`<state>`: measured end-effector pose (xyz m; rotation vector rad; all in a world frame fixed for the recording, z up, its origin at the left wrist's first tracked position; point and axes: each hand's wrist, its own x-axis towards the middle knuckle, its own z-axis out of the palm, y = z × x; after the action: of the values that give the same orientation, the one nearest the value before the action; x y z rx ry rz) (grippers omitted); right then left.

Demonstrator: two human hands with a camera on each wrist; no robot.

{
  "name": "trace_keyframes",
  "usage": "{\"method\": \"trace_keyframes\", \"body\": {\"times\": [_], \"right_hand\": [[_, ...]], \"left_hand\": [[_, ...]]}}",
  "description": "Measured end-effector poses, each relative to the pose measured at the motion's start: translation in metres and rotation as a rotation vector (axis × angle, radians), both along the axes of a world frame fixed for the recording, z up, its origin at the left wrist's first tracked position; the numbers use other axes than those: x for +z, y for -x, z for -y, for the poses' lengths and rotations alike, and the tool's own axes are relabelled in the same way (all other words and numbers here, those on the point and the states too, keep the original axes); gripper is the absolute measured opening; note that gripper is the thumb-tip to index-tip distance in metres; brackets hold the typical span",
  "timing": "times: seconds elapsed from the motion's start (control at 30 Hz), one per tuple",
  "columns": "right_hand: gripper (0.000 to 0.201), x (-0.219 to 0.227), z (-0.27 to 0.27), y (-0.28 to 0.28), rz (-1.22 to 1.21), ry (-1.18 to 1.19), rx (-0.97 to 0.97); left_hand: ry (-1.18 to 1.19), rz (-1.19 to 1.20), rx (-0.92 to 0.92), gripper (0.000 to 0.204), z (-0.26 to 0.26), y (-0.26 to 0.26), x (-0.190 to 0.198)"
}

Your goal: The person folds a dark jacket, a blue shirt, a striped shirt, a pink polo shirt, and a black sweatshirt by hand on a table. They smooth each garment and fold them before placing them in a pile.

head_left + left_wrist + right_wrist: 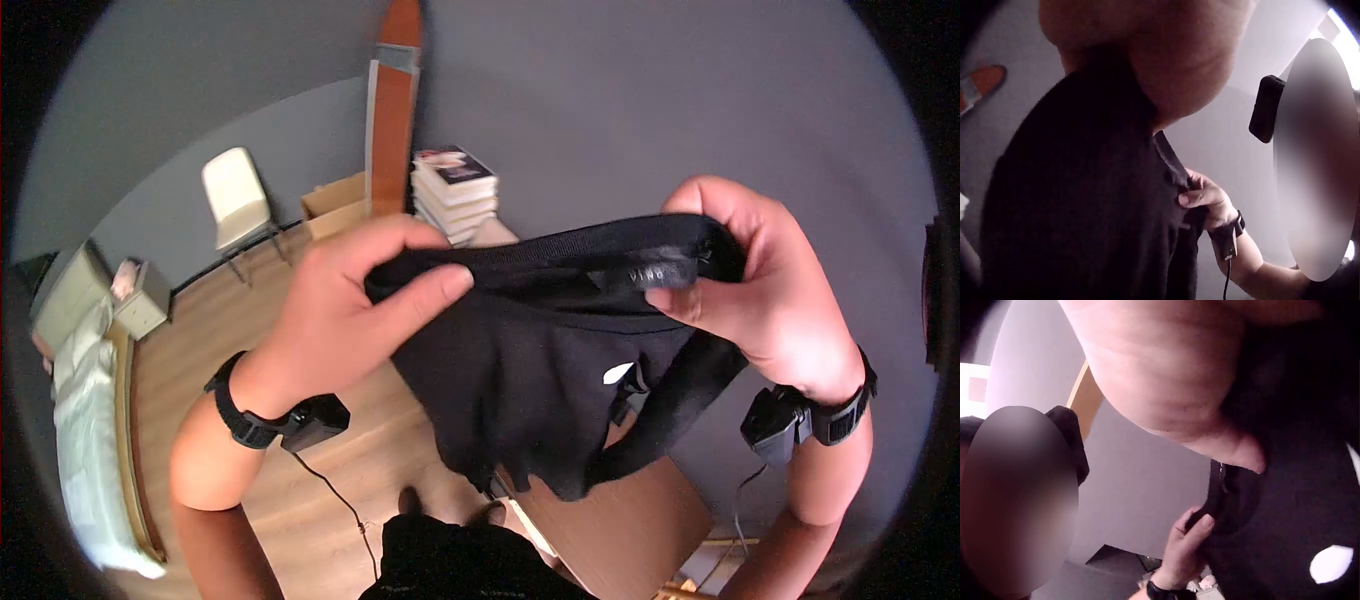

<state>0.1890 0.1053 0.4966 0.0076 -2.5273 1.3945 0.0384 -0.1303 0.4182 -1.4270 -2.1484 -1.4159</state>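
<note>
A black shirt (530,390) hangs between both hands in the head view, its ribbed neck opening stretched wide and facing up. On the left side, my left hand (345,300) pinches the neckband, thumb lying over the front edge. My right hand (775,285) grips the other end of the neckband, its thumb beside a dark label (645,276) inside the collar. A small white print (619,374) shows on the cloth. In the left wrist view the shirt (1079,187) drapes below the left hand, and the right wrist view shows its white print (1331,564) again.
A brown wooden surface (610,530) stands below the shirt. Behind it are a stack of books (455,190) and a cardboard box (335,205). Farther left are a white chair (235,195), a nightstand (143,300) and a bed (95,450). Wrist-camera cables (345,505) hang down.
</note>
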Motion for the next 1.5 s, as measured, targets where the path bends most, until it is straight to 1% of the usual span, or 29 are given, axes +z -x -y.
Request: {"method": "trace_keyframes", "body": {"times": [0.03, 0.1, 0.17, 0.2, 0.23, 0.3, 0.33, 0.37, 0.43, 0.5, 0.53, 0.57, 0.63, 0.7, 0.73, 0.77, 0.9, 0.93, 0.97, 1.0, 1.03, 1.07, 1.1, 1.17, 1.23, 1.4, 1.43, 1.47, 1.5], "right_hand": [[0.022, 0.001, 0.007, 0.000, -0.015, -0.006, 0.048], [0.023, -0.002, 0.016, 0.012, -0.115, -0.233, 0.057], [0.020, -0.006, 0.042, 0.010, -0.208, -0.340, 0.097], [0.021, -0.008, 0.061, 0.010, -0.246, -0.329, 0.110], [0.023, -0.010, 0.081, 0.007, -0.279, -0.314, 0.123], [0.024, -0.013, 0.117, 0.000, -0.282, -0.396, 0.132], [0.026, -0.050, 0.016, 0.111, -0.283, -0.362, 0.193], [0.027, -0.066, 0.006, 0.138, -0.300, -0.363, 0.216], [0.033, -0.079, 0.018, 0.163, -0.374, -0.436, 0.265], [0.036, -0.105, 0.026, 0.198, -0.605, -0.338, 0.266], [0.036, -0.116, 0.034, 0.211, -0.618, -0.320, 0.302], [0.038, -0.125, 0.041, 0.218, -0.710, -0.308, 0.288], [0.040, -0.129, 0.058, 0.225, -0.812, -0.276, 0.289], [0.037, -0.131, 0.070, 0.228, -0.460, -0.552, 0.344], [0.029, -0.128, 0.080, 0.237, -0.311, -0.527, 0.484], [0.020, -0.137, 0.087, 0.243, -0.223, -0.500, 0.552], [0.014, -0.161, 0.139, 0.235, -0.043, -0.552, 0.706], [0.013, -0.169, 0.148, 0.237, -0.081, -0.543, 0.792], [0.013, -0.172, 0.162, 0.232, -0.082, -0.550, 0.790], [0.013, -0.173, 0.178, 0.223, 0.035, -0.399, 0.821], [0.013, -0.175, 0.185, 0.218, 0.157, -0.241, 0.847], [0.015, -0.184, 0.192, 0.219, 0.123, -0.204, 0.925], [0.015, -0.196, 0.199, 0.219, 0.127, -0.205, 0.923], [0.015, -0.218, 0.212, 0.222, 0.299, 0.104, 1.030], [0.017, -0.227, 0.221, 0.217, 0.339, 0.115, 1.007], [0.020, -0.237, 0.232, 0.218, 0.475, 0.311, 0.997], [0.021, -0.238, 0.231, 0.219, 0.530, 0.357, 0.975], [0.021, -0.238, 0.229, 0.219, 0.531, 0.358, 0.971], [0.023, -0.238, 0.227, 0.221, 0.497, 0.255, 1.029]], "left_hand": [[-0.020, 0.060, 0.083, 0.019, 0.015, -0.008, 0.009], [-0.050, -0.010, 0.199, 0.016, 0.040, -0.010, 0.015], [-0.088, -0.151, 0.214, 0.016, 0.082, -0.028, 0.014], [-0.077, -0.121, 0.239, 0.016, 0.105, -0.040, 0.014], [-0.111, -0.219, 0.285, 0.016, 0.126, -0.047, 0.009], [-0.079, -0.261, 0.356, 0.016, 0.174, -0.068, 0.000], [0.023, -0.203, 0.433, 0.018, 0.086, 0.015, -0.024], [0.084, -0.158, 0.475, 0.019, 0.081, 0.026, -0.035], [0.092, -0.222, 0.536, 0.024, 0.100, 0.029, -0.050], [0.185, -0.206, 0.560, 0.027, 0.116, 0.026, -0.052], [0.248, -0.034, 0.552, 0.031, 0.125, 0.020, -0.051], [0.222, 0.043, 0.522, 0.033, 0.133, 0.014, -0.057], [0.251, -0.056, 0.468, 0.035, 0.156, 0.009, -0.072], [0.304, 0.097, 0.457, 0.028, 0.178, -0.002, -0.083], [0.331, 0.101, 0.485, 0.025, 0.186, -0.004, -0.091], [0.355, 0.110, 0.510, 0.023, 0.193, -0.007, -0.099], [0.349, 0.021, 0.620, 0.023, 0.237, -0.044, -0.123], [0.312, 0.085, 0.657, 0.023, 0.249, -0.050, -0.130], [0.268, 0.151, 0.695, 0.023, 0.261, -0.060, -0.133], [0.278, 0.281, 0.806, 0.024, 0.269, -0.080, -0.123], [0.217, 0.243, 0.799, 0.028, 0.277, -0.087, -0.125], [0.252, 0.267, 0.851, 0.030, 0.285, -0.097, -0.125], [0.290, 0.291, 0.903, 0.032, 0.292, -0.104, -0.126], [0.320, 0.277, 0.938, 0.035, 0.302, -0.112, -0.129], [0.314, 0.270, 0.971, 0.034, 0.311, -0.121, -0.132], [0.224, 0.345, 0.921, 0.034, 0.314, -0.126, -0.132], [0.196, 0.440, 0.868, 0.034, 0.310, -0.129, -0.125], [0.168, 0.537, 0.811, 0.033, 0.308, -0.132, -0.121], [0.169, 0.539, 0.804, 0.033, 0.312, -0.135, -0.119]]}}
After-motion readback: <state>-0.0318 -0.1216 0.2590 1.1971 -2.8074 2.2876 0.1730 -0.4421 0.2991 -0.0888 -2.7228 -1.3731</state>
